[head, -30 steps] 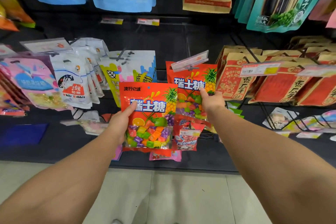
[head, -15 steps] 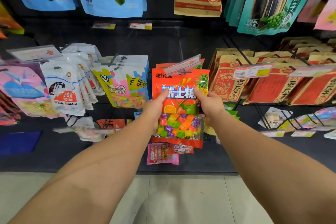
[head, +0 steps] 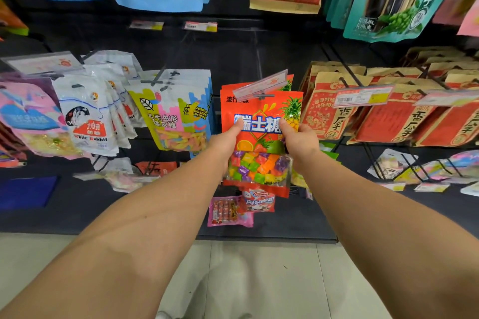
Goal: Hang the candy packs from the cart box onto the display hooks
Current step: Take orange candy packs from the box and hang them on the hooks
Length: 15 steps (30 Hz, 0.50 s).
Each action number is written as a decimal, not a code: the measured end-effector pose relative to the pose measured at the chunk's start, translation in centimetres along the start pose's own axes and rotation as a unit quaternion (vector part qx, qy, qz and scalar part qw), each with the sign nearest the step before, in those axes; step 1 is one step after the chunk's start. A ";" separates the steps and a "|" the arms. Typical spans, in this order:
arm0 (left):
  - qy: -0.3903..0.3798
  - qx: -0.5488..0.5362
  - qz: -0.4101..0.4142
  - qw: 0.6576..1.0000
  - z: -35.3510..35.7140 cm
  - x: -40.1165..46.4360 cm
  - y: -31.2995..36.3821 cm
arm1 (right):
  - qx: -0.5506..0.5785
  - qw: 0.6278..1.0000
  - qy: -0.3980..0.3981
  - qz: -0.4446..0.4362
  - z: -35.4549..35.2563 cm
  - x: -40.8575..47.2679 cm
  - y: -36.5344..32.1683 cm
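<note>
An orange candy pack (head: 260, 137) with a pineapple print and coloured cubes behind a clear window is at the centre of the display. My left hand (head: 225, 141) grips its left edge with the thumb on the front. My right hand (head: 298, 141) grips its right edge the same way. The pack's top sits at the display hook (head: 261, 96), just under a clear price tag holder (head: 260, 83). Another orange pack (head: 289, 83) peeks out behind it on the same hook. The cart box is out of view.
White and yellow gummy packs (head: 171, 111) hang to the left, with White Rabbit packs (head: 90, 116) further left. Red and brown seed packs (head: 337, 106) hang to the right. Small red and pink packs (head: 233, 208) hang below. Blue and teal bags hang above.
My left hand carried the orange pack from the left across to the centre hook, in front of the hanging pack. My right hand took hold of its right edge.
</note>
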<state>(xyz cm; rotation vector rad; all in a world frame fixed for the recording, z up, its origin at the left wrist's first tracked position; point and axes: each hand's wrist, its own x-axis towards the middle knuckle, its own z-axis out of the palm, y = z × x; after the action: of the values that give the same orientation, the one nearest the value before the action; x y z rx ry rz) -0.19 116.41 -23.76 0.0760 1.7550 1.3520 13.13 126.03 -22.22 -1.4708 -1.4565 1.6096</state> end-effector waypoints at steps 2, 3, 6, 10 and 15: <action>0.051 0.042 0.024 0.998 -0.3 -0.2 -0.3 | -0.015 0.999 0.030 -0.002 0.1 0.2 0.5; 0.066 0.073 0.043 0.994 -0.6 -0.2 -0.7 | -0.024 0.999 0.044 0.001 0.2 0.1 0.8; 0.076 0.158 0.092 0.980 -2.0 -0.3 -2.2 | -0.077 0.993 0.082 0.031 0.8 -0.3 1.8; 0.105 0.273 0.134 0.947 -6.1 -0.8 -3.5 | -0.193 0.980 -0.023 0.040 3.7 -2.0 3.4; 0.167 0.437 0.171 0.867 -14.5 -1.7 -4.4 | -0.338 0.926 -0.145 -0.085 11.9 -6.0 3.0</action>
<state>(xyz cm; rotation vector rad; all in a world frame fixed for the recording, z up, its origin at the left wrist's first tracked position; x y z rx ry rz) -6.87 102.93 -26.17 0.7185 2.6317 0.6989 4.71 115.57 -24.68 -1.4110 -2.4126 1.3122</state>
